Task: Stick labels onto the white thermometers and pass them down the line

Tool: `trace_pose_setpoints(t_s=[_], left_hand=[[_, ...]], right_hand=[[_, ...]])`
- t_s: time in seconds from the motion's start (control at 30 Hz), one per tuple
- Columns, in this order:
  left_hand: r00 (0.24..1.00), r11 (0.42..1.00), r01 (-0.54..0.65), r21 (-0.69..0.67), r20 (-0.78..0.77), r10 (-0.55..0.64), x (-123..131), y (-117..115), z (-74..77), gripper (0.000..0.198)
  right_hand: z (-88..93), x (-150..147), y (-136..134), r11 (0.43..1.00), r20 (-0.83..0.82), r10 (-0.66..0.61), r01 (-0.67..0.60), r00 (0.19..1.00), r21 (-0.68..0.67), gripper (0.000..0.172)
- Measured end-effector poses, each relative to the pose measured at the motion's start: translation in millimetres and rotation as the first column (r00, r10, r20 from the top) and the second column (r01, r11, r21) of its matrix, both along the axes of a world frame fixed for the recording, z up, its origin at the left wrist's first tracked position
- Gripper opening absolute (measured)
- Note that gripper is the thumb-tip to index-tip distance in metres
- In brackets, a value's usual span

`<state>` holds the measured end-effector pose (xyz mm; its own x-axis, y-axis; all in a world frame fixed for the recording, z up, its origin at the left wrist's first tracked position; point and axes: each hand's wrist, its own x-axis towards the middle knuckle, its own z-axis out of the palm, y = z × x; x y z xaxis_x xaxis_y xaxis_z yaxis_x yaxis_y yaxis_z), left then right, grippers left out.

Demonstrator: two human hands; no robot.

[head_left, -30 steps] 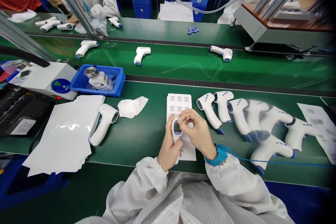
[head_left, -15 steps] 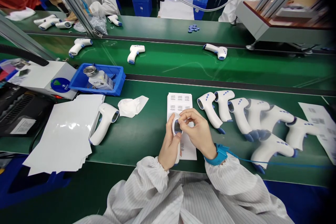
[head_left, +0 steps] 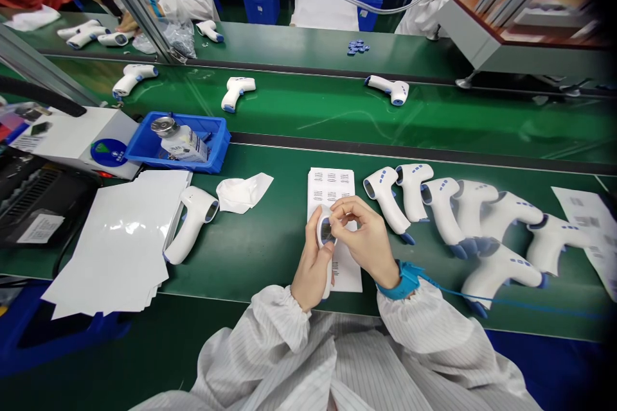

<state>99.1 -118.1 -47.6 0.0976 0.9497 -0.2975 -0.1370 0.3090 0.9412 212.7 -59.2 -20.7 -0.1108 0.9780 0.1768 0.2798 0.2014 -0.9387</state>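
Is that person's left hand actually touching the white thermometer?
Touching. The head view shows the left hand wrapped around the lower part of the thermometer, holding it upright against the palm.

We hold a white infrared thermometer [head_left: 326,234] upright in our left hand [head_left: 312,273], wrapped around its body, with its dark display facing up and toward us. The fingertips [head_left: 340,207] of our right hand [head_left: 365,241] sit against the thermometer's top edge, just beside the display. Beneath both hands lies a sheet of printed labels [head_left: 331,187], with the thermometer held just above it.
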Motion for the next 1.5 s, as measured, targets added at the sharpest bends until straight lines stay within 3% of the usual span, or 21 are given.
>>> trace_pose_setpoints(t_s=[0.2,0.43,0.67,0.8,0.9,1.07,1.2,1.5], left_hand=[[0.997,0.997,-0.016,-0.070,0.079,0.022,1,0,4.6,0.062],[0.993,0.997,-0.016,-0.075,0.113,0.024,0,0,5.6,0.060],[0.995,0.999,0.005,-0.048,0.095,0.000,1,0,3.6,0.057],[0.995,0.998,-0.024,-0.051,0.094,0.028,3,3,7.8,0.055],[0.993,0.996,-0.062,-0.064,0.100,0.068,3,9,13.6,0.042],[0.993,0.991,-0.112,-0.072,-0.037,0.110,1,19,19.6,0.025],[0.994,0.989,-0.088,-0.118,-0.073,0.080,-1,20,21.1,0.027],[0.991,0.993,-0.097,-0.070,-0.101,0.090,0,21,25.0,0.025]], right_hand=[[-0.3,12,0,0.990,-0.086,-0.081,0.070,0.993,-0.120,0.007],[-1.4,21,-7,0.964,-0.093,0.047,-0.070,0.995,-0.256,0.016],[1.3,10,-6,0.950,-0.054,0.023,-0.039,0.998,-0.310,0.017],[0.7,5,-3,0.961,0.023,-0.005,0.011,1.000,-0.277,0.017],[0.5,2,-3,0.966,0.050,-0.015,0.027,0.999,-0.257,0.015],[-0.1,7,-2,0.967,0.000,0.015,-0.015,1.000,-0.255,0.015],[2.1,16,-4,0.955,-0.043,0.045,-0.056,0.998,-0.290,0.019],[17.5,14,-6,0.993,0.099,0.050,-0.039,0.994,-0.108,0.017]])
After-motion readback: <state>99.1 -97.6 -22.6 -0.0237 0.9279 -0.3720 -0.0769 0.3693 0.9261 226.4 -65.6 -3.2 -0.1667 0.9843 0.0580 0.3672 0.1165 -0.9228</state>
